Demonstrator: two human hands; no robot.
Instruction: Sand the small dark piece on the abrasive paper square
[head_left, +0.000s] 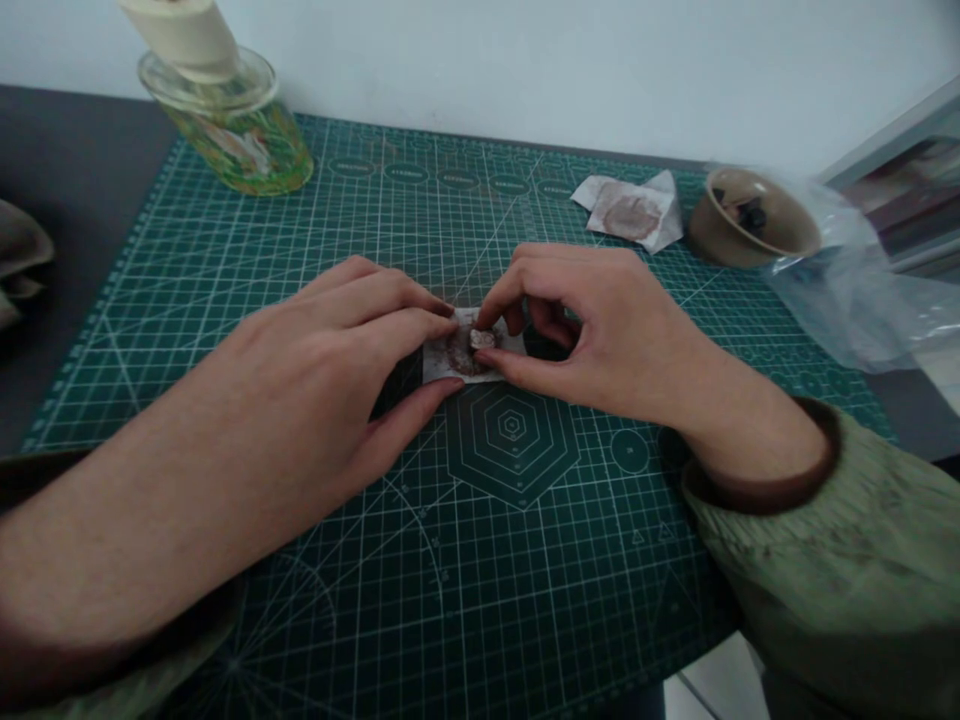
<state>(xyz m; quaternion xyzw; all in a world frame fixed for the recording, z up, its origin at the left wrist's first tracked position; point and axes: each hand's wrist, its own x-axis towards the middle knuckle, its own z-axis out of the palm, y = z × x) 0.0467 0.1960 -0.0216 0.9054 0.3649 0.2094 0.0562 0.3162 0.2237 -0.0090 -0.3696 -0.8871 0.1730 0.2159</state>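
— Dead centre of the green cutting mat (315,560), folks, and look at this: a white paper slip (444,362) sits just above the printed hexagon (511,428), held in the air by both hands!

— Both hands on it, yes! What's the left hand (322,375) doing?

— Left hand comes in flat, fingertips (442,322) pressed on the top of the slip's left half, thumb (439,392) at its lower edge. That grip is together, clamped on the paper.

— And the right hand (592,325)?

— Right hand's arched high, thumb (499,362) and forefinger (499,305) closing on the slip's right half, another grip clamped tight. The two hands are nearly touching over the middle of the paper!

— What's on that slip?

— Brown stain across it, and a pale chip (482,339) sitting right by the right forefinger. Too small to call what it is.

— Around them?

— Far right corner of the mat: a tan ceramic bowl (750,222) with dark bits inside, a clear plastic bag (840,285) crumpled against it and running past the mat's right edge. Just left of the bowl, a stained paper sheet (630,212). Far left corner, a green-patterned glass jar (240,140) with a cream cylinder (180,35) tilted in its mouth. And a grey-brown cloth (19,250) at the counter's (82,170) left edge!
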